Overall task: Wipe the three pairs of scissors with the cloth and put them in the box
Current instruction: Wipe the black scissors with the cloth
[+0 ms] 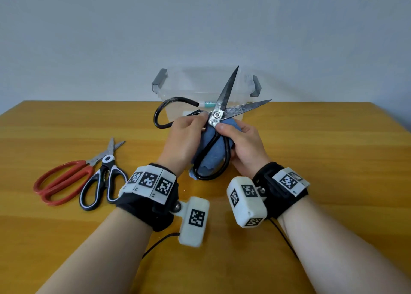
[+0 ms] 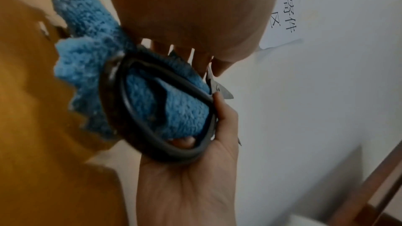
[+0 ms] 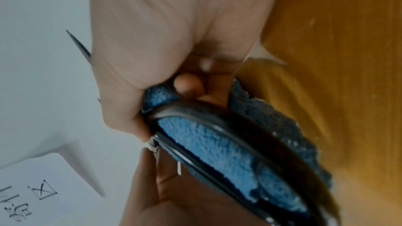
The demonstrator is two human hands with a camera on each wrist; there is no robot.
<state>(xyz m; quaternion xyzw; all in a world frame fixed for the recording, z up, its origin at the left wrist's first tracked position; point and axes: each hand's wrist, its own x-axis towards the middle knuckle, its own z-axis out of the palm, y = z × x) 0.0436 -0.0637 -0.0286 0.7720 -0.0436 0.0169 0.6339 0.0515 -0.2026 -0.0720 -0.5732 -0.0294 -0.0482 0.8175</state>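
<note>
Centre of the head view, and both hands are up off the table (image 1: 311,204) working the big black-handled scissors (image 1: 216,115), blades splayed wide, one tip pointing up in front of the box, the other out toward the right of the frame. The left hand (image 1: 186,138) has its fingers curled round the shank just by the pivot, with the blue cloth (image 1: 211,153) bunched under its palm. The right hand (image 1: 244,146) is curled too, thumb pressed just below the pivot screw, fingers wrapped round cloth and handle loop together. In the left wrist view the cloth (image 2: 187,119) fills the black loop, and a fingertip shows through at the loop's bottom. The clear plastic box (image 1: 200,93) with grey clips sits behind the hands, against the wall at upper centre. Over at the left of the frame, the red-handled scissors (image 1: 64,182) and the black-and-white scissors (image 1: 104,178) lie flat on the table, side by side and touching near their pivots.
</note>
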